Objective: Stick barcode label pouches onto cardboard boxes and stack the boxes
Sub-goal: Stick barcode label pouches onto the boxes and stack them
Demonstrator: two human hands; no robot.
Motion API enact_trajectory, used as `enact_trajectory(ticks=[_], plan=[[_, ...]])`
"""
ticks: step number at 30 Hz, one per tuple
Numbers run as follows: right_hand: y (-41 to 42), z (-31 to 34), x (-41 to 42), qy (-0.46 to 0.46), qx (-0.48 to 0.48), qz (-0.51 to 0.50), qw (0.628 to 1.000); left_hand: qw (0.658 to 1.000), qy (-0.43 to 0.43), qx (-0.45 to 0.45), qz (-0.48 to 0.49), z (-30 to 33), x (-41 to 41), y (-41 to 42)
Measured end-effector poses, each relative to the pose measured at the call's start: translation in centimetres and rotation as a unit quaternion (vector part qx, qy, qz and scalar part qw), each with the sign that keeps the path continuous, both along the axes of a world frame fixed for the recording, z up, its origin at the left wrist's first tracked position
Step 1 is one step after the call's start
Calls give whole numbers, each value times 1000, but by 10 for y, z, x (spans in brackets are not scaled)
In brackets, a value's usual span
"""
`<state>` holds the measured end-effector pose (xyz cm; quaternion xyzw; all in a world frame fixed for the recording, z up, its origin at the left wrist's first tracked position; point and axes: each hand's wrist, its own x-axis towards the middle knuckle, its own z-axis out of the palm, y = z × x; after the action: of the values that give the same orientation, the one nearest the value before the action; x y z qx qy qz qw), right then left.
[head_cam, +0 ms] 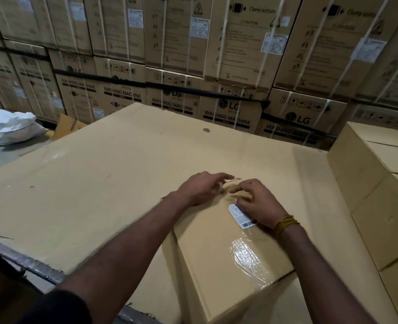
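Item: cardboard box [228,249], plain brown, lying on a large flat cardboard sheet [88,174] that serves as the work surface, nearest the viewer and slightly right of centre. Fitted to its top face: one clear barcode label pouch [242,217], glossy, showing a white printed slip with a barcode at its near end; shiny film runs on toward the box's near corner, with glare and some wrinkling. Left hand [202,188]: fingers extended and loose over the far edge of the box, apparently grasping nothing, though blur prevents certainty. Right hand [257,202]: fingers bent, tips pressing down on the far end of the pouch; whether they pinch anything cannot be told. Handling note, as judgement: the step is sealing the pouch; smooth from the centre outward with flat fingers, press each edge firmly, and avoid trapping air or creases over the barcode. Adjacent: stacked plain boxes [378,183] at right; washing-machine cartons [228,108] behind.
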<state>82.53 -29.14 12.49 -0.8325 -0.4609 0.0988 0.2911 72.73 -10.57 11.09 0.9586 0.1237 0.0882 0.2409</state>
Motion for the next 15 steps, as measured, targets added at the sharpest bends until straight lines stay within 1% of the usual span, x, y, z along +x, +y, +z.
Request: enact_trajectory(ticks=[3, 5, 7, 10, 15], plan=[[-1, -6, 6, 5, 11, 0, 1000, 1000, -17, -22, 12, -1, 2, 0], [-2, -10, 7, -14, 3, 3, 1000, 999, -25, -29, 28, -4, 3, 1], [-2, -14, 7, -44, -14, -6, 999, 998, -24, -28, 41, -4, 5, 1], [-1, -17, 6, -50, -13, -19, 998, 999, -20, -17, 47, -6, 7, -1], [0, -20, 10, -72, -22, -13, 997, 998, -25, -12, 60, -9, 6, 0]])
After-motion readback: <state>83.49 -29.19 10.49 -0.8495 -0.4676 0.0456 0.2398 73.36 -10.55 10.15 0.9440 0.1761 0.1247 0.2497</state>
